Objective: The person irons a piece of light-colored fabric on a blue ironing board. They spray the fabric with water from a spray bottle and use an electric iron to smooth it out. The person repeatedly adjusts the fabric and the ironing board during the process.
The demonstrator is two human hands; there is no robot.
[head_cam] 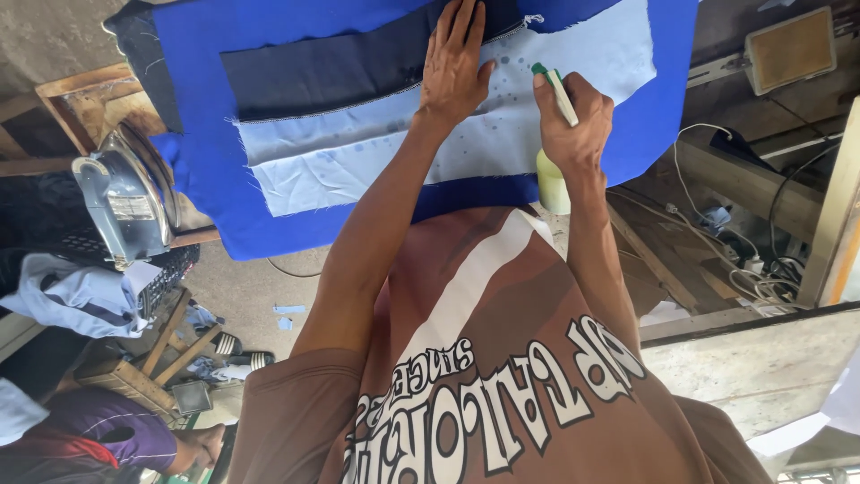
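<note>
A pale blue cloth (358, 161), speckled with wet spots, is pressed flat on the blue-covered table (202, 116) by the left hand (454, 67) with fingers released, while a spray bottle (554, 170), mostly hidden, is clenched in the right hand (573, 121) beside it.

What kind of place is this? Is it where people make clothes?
Probably yes, a small tailoring or sewing workshop. A heavy iron sits beside a blue padded pressing board, and pale blue cloth lies flat on it. The left hand presses the cloth while the right hand holds a spray bottle.
</note>
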